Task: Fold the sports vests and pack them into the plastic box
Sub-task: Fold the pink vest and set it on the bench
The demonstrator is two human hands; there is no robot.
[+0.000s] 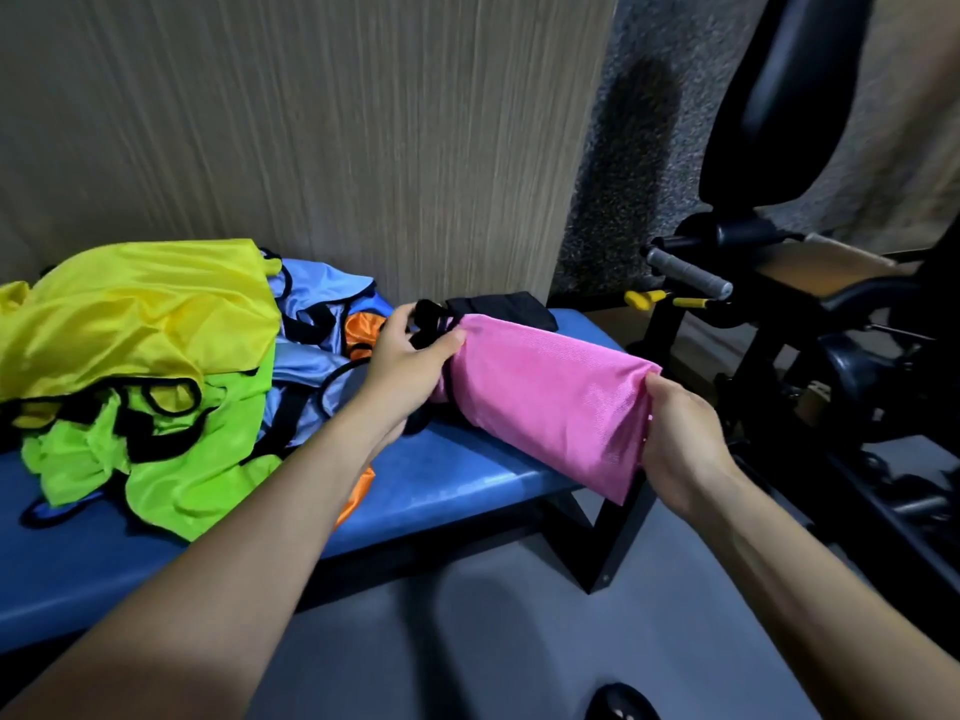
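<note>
A heap of loose vests is piled on the blue bench (441,491) well to the left of both hands: a yellow vest (135,309) on top, a lime-green vest (197,449) spilled below it toward the near edge, light-blue vests (317,293) behind, and an orange vest (361,330) half buried just left of the left fingertips. The left hand (410,363) is curled round the far end of the folded pink vest (550,402) – thumb laid on the pink mesh, fingers wrapped over the black trim bunched at that end. The pink vest is held stretched between the two hands, over the bench's right end, its lower corner hanging past the edge; whether it is touching the padding cannot be told. A black fabric piece (506,306) is seen on the bench just beyond the left fingers, against the wood-grain wall (311,122). The right hand (685,441) is closed on the vest's near end – thumb on top, fingers tucked under and hidden. Black gym equipment (779,304) is stood right of the right fingers. The plastic box is not in view.
</note>
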